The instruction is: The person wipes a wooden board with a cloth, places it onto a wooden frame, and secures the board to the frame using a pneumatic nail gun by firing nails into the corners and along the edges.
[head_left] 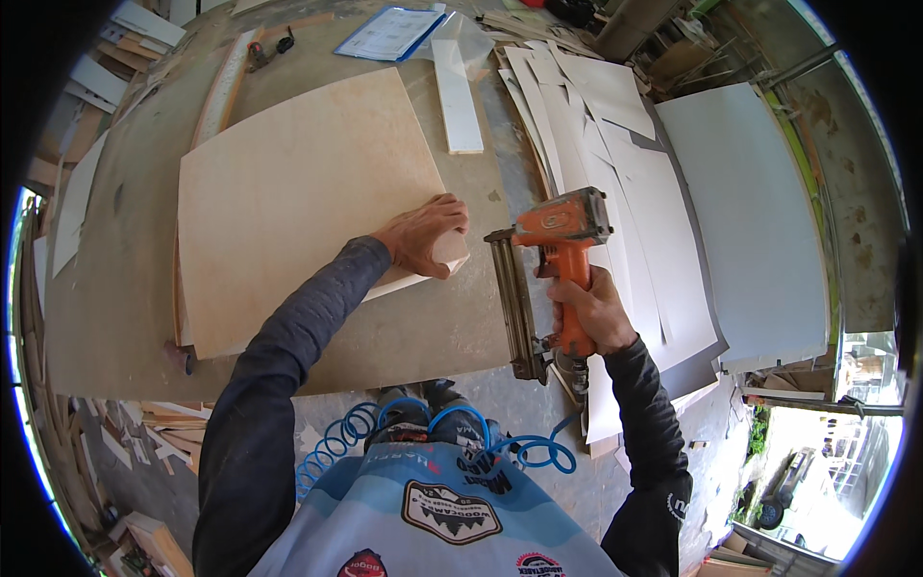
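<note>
A large pale plywood panel (pixel 298 192) lies tilted on the brown workbench (pixel 413 341), with another wooden edge showing beneath its left side. My left hand (pixel 420 236) is closed over the panel's right corner, its fingers wrapped round a small pale wood block (pixel 449 248) there. In my right hand (pixel 601 313) is an orange air nail gun (pixel 567 219), gripped by its handle. The gun's long dark magazine stands just beyond the bench's right edge, apart from the panel. Whether a finger rests on the trigger is hard to make out.
A blue coiled air hose (pixel 336 438) hangs in front of my legs. On the bench lie a white strip (pixel 455 101) and a blue folder with papers (pixel 389 34). To the right are stacked thin white sheets (pixel 630 192) and a large pale board (pixel 745 212). Wood offcuts (pixel 173 423) litter the floor.
</note>
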A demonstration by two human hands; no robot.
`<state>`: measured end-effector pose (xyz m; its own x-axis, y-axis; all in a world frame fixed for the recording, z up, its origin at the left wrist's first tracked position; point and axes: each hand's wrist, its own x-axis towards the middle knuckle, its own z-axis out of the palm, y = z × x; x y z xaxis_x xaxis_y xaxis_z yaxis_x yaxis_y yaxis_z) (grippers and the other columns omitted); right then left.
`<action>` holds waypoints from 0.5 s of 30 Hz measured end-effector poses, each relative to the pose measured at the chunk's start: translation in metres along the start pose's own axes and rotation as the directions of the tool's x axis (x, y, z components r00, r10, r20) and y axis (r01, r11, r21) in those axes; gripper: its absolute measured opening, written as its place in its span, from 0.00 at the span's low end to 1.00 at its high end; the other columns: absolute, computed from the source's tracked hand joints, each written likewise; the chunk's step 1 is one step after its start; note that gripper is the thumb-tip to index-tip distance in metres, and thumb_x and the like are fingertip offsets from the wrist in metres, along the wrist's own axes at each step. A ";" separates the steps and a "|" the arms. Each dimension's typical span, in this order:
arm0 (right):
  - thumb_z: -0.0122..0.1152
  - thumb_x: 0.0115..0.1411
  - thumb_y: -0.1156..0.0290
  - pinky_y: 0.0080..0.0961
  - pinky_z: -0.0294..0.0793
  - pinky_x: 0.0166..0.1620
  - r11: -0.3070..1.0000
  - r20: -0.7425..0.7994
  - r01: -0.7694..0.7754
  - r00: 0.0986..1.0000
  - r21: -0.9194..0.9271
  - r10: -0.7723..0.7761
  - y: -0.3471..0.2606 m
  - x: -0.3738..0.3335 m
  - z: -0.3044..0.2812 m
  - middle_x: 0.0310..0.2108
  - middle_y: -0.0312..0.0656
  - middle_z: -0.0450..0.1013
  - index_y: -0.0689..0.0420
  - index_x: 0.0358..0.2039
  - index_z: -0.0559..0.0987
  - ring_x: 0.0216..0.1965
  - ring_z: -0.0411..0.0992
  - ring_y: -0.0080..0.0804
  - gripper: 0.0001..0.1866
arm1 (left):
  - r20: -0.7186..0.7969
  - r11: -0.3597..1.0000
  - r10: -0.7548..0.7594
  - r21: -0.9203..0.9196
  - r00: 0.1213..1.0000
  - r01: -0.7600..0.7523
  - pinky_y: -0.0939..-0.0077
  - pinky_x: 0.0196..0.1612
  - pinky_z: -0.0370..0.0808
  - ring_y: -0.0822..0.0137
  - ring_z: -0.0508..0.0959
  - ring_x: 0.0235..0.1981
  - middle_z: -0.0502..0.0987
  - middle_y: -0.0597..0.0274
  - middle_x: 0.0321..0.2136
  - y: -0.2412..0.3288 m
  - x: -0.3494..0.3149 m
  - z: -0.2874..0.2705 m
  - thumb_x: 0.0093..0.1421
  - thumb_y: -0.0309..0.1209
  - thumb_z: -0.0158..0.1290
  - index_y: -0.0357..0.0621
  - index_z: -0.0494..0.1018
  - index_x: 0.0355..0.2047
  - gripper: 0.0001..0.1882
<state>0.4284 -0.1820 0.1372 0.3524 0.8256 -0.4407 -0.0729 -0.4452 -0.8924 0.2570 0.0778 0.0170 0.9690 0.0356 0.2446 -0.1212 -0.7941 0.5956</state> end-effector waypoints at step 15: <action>0.60 0.58 0.73 0.25 0.73 0.20 0.977 0.076 -0.126 0.987 -0.171 0.141 -0.018 0.023 0.041 0.19 0.38 0.70 0.65 0.35 0.74 0.16 0.71 0.25 0.08 | -0.013 0.999 0.049 -0.015 0.999 -0.050 0.58 0.63 0.66 0.49 0.68 0.55 0.70 0.53 0.45 -0.002 -0.001 0.001 0.33 0.31 0.67 0.41 0.70 0.42 0.32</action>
<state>0.3998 -0.1407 0.1389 0.2664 0.7788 -0.5679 0.0441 -0.5984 -0.7999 0.2565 0.0794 0.0150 0.9588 0.0043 0.2839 -0.1724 -0.7858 0.5940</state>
